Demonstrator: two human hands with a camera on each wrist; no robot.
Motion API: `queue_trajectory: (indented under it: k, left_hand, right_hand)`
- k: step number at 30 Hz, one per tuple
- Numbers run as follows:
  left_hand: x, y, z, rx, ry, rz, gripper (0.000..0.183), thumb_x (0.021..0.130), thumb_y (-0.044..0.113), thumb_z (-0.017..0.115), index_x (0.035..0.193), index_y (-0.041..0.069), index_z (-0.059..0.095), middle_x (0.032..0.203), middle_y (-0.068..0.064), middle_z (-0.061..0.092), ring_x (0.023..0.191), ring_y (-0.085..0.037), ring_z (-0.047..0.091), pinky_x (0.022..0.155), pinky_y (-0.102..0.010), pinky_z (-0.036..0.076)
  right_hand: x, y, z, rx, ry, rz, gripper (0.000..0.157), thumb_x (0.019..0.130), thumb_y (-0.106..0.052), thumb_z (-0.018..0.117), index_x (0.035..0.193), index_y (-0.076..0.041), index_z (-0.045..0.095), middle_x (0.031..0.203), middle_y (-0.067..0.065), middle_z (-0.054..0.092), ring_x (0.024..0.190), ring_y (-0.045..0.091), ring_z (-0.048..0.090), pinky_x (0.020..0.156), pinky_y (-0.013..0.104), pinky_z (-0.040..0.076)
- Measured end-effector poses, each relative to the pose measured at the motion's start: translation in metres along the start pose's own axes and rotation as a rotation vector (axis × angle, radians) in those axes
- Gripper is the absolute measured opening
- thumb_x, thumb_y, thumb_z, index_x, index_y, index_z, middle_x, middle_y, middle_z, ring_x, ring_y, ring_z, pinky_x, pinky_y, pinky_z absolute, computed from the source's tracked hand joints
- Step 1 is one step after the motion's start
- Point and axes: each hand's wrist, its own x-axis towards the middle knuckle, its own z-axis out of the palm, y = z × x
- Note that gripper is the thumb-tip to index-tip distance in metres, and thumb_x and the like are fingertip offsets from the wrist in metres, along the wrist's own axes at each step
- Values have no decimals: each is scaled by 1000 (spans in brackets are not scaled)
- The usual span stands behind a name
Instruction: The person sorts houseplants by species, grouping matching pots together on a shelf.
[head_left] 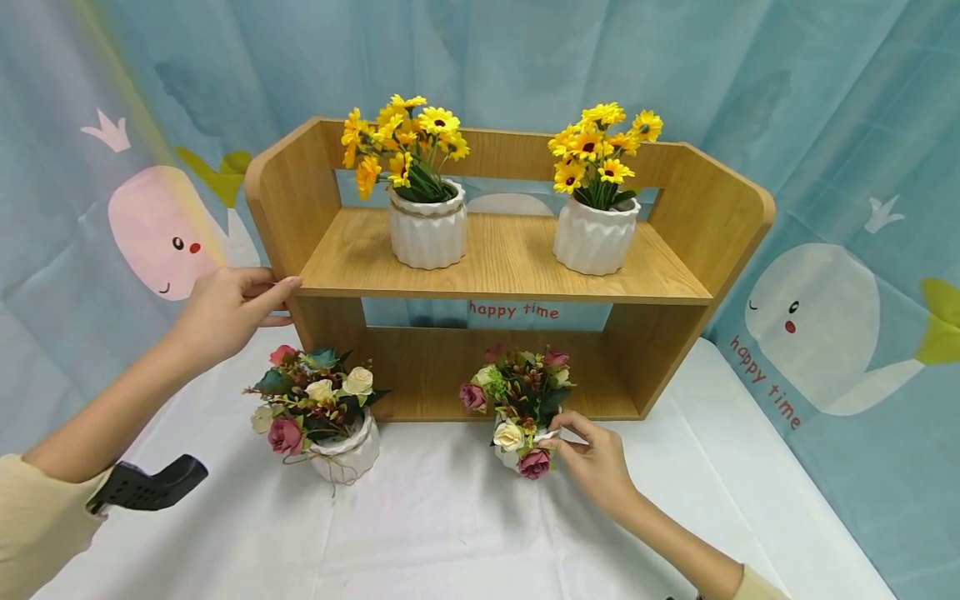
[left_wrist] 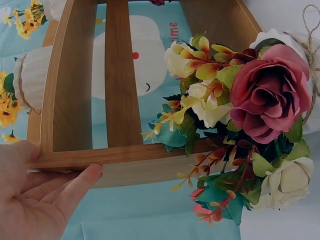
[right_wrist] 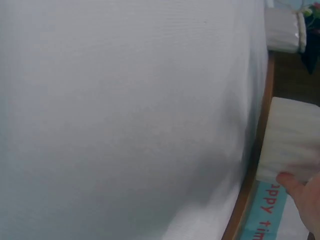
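My left hand [head_left: 225, 312] grips the left side panel of a two-tier wooden shelf [head_left: 495, 283], near the front edge of its upper board. In the left wrist view the thumb and fingers lie on either side of the panel. Close below that hand, artificial roses [head_left: 318, 400] lean from a white pot [head_left: 352, 450] tied with twine. My right hand [head_left: 596, 458] pinches the rim of another white flowerpot, whose artificial roses [head_left: 517, 392] hide most of it in the head view. Its white side [right_wrist: 287, 137] shows in the right wrist view, with the thumb against it.
On the upper board stand two white pots, the left [head_left: 429, 229] and right [head_left: 596, 237], both with yellow artificial flowers. The shelf rests on a white cloth [head_left: 420, 533]. A pale blue curtain [head_left: 510, 58] with cartoon whales hangs behind and at the sides.
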Motion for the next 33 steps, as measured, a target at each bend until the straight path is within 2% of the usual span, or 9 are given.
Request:
queue_trajectory:
  k: [5,12,18,28,33]
  left_hand:
    - [-1,1,0,-7,-2,-3,54,113,30,52,129,-20,62,119,-41,68,94,-45,78,65,-4,51]
    - [-1,1,0,-25,-8,-4,54,113,29,52,128,-21,62,119,-42,67,93,-45,78,66,-11,56]
    - [0,2,0,-34,-6,2,52,113,27,52,128,-21,62,119,-42,67,92,-44,78,64,-4,51]
    - [0,1,0,-38,-6,-4,52,113,28,52,129,-21,62,120,-42,67,92,-44,78,64,-5,51]
    - [0,1,0,-35,-6,-7,53,113,28,52,129,-21,62,120,-42,67,92,-44,78,64,-5,51]
  right_hand:
    - [9,-3,3,17,-10,-22,20,86,11,80,98,-3,72,93,10,74,99,26,79,74,27,64]
    - [24,-6,13,38,-28,9,17,87,7,81,97,-4,72,89,8,76,87,35,80,72,29,65]
    - [36,-10,23,11,-23,20,18,86,6,82,96,-5,73,88,8,76,86,33,80,72,30,65]
    - [51,-8,43,-11,-19,25,17,85,4,84,96,-6,74,88,10,76,86,33,79,71,31,65]
    - [61,-9,51,-14,-19,38,17,86,2,84,96,-7,74,88,9,76,83,26,78,71,32,65]
